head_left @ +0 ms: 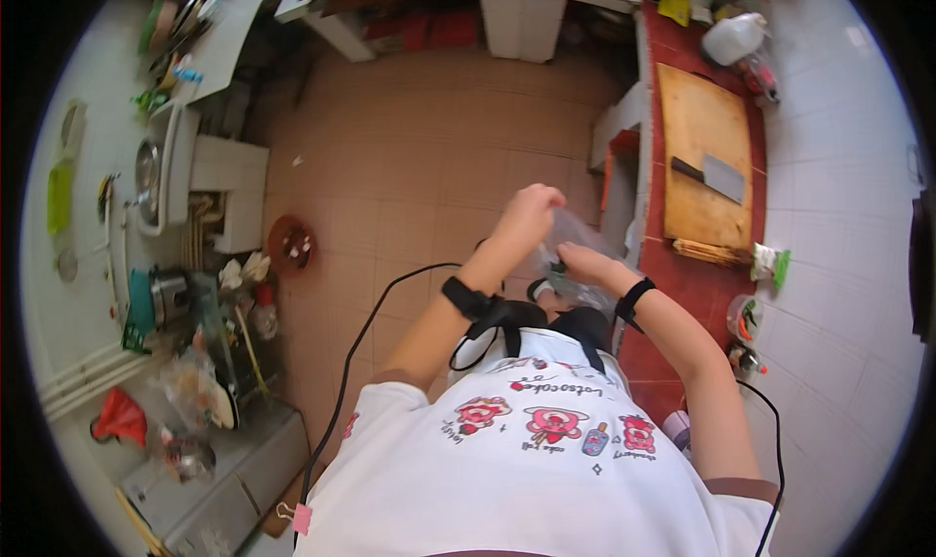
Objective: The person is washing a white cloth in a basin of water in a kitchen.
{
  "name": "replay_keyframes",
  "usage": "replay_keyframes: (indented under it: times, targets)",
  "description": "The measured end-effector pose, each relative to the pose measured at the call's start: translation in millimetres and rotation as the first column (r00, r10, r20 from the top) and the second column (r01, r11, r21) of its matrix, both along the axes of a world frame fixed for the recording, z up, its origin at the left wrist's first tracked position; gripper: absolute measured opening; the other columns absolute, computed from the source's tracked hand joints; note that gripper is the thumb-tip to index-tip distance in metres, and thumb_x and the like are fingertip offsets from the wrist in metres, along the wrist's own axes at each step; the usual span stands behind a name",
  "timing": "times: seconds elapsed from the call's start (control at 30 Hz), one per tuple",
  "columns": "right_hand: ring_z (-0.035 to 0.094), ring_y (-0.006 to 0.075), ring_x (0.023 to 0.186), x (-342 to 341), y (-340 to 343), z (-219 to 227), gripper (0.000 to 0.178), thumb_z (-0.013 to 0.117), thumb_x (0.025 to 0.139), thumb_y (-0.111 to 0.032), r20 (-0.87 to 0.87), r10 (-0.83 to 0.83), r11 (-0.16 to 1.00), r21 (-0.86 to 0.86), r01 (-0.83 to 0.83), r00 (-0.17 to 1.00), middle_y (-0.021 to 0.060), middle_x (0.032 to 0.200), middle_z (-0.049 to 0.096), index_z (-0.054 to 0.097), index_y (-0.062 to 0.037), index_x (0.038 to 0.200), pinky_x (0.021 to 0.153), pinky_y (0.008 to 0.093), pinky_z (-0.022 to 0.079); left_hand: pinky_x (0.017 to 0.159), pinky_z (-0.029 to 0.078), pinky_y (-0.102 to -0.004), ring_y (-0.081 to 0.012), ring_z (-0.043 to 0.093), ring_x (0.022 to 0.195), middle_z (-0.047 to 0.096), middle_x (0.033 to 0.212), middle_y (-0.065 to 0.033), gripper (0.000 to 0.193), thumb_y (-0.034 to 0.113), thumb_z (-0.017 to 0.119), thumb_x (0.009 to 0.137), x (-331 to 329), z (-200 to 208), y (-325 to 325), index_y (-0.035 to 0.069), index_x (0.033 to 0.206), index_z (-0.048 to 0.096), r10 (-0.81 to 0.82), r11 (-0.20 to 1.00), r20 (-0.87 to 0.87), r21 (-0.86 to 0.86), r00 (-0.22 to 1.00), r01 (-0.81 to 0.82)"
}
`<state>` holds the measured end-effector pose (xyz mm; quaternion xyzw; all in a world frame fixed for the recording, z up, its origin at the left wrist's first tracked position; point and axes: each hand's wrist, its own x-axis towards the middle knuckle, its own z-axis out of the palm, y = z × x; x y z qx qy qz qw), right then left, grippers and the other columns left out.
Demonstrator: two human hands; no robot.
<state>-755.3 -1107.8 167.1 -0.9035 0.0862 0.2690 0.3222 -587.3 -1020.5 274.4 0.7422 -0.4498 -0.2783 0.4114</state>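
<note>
Left fingers [552,198], right fingers [568,255] clamped on clear bag [579,230], cleaver [723,179] on wooden board [702,109], black cable [362,331] at left

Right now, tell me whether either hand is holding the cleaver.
No, the cleaver lies on the wooden cutting board.
</note>
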Motion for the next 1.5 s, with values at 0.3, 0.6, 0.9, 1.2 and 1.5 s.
replay_keyframes:
  times: [0.3, 0.6, 0.9, 1.2, 1.5]
  targets:
    - [0.053, 0.0159, 0.098, -59.1, -64.2, 124.9, 0.026, 0.048, 0.083, 0.001, -0.135, -0.892, 0.112, 0.859, 0.5, 0.432, 0.0093, 0.104, 0.052, 0.044, -0.0011, 0.109, 0.085, 0.0312, 0.047, 0.08, 0.045, -0.0332, -0.0268, 0.058, 0.09, 0.059, 0.097, -0.0148, 0.033, -0.005, 0.041, 0.07, 53.5, -21.0, 28.9, 0.002, 0.098, 0.059, 0.065, 0.995, 0.105, 0.07, 0.992, -0.073]
    - [0.054, 0.0204, 0.081, -344.7, -126.1, 85.2, 0.02, 0.056, 0.081, -0.006, -0.039, -0.513, -0.458, 0.857, 0.235, -0.857, 0.0089, 0.095, 0.053, 0.049, -0.0005, 0.098, 0.075, 0.0348, 0.051, 0.082, 0.043, -0.0331, -0.0235, 0.052, 0.098, 0.055, 0.104, -0.0119, 0.042, -0.002, 0.059, 0.068, 142.9, -49.2, 103.6, 0.006, 0.109, 0.054, 0.28, 0.935, 0.251, 0.147, 0.927, -0.322]
    - [0.054, 0.0251, 0.089, -488.0, -164.0, -41.3, 0.037, 0.058, 0.076, -0.007, -0.032, -0.193, -0.782, 0.609, 0.134, -0.981, 0.0149, 0.106, 0.051, 0.047, 0.0015, 0.11, 0.076, 0.0365, 0.052, 0.087, 0.041, -0.0377, -0.03, 0.046, 0.108, 0.046, 0.116, -0.0179, 0.044, -0.002, 0.056, 0.07, 162.8, -1.4, 145.8, 0.006, 0.113, 0.051, 0.495, 0.774, 0.414, 0.191, 0.764, -0.604]
    - [0.06, 0.0292, 0.074, -493.2, -153.6, -39.7, 0.037, 0.046, 0.073, -0.015, 0.546, -0.485, -0.858, -0.146, 0.493, -0.683, 0.0201, 0.097, 0.057, 0.049, 0.0045, 0.105, 0.053, 0.0336, 0.05, 0.087, 0.043, -0.0406, -0.0299, 0.046, 0.111, 0.048, 0.118, -0.0191, 0.042, -0.001, 0.051, 0.075, 158.2, 10.7, 216.4, 0.001, 0.117, 0.049, 0.62, 0.645, 0.455, 0.168, 0.639, -0.745]
    - [0.054, 0.0257, 0.088, -217.7, -72.8, -0.9, 0.03, 0.053, 0.073, -0.005, 0.706, -0.682, -0.255, 0.016, 0.967, -0.191, 0.0145, 0.1, 0.054, 0.051, 0.0001, 0.103, 0.077, 0.0328, 0.044, 0.079, 0.046, -0.0282, -0.0201, 0.054, 0.096, 0.054, 0.106, -0.0127, 0.038, -0.006, 0.05, 0.072, 187.3, -2.5, 309.5, -0.001, 0.109, 0.054, 0.698, 0.716, 0.179, -0.149, 0.693, -0.682]
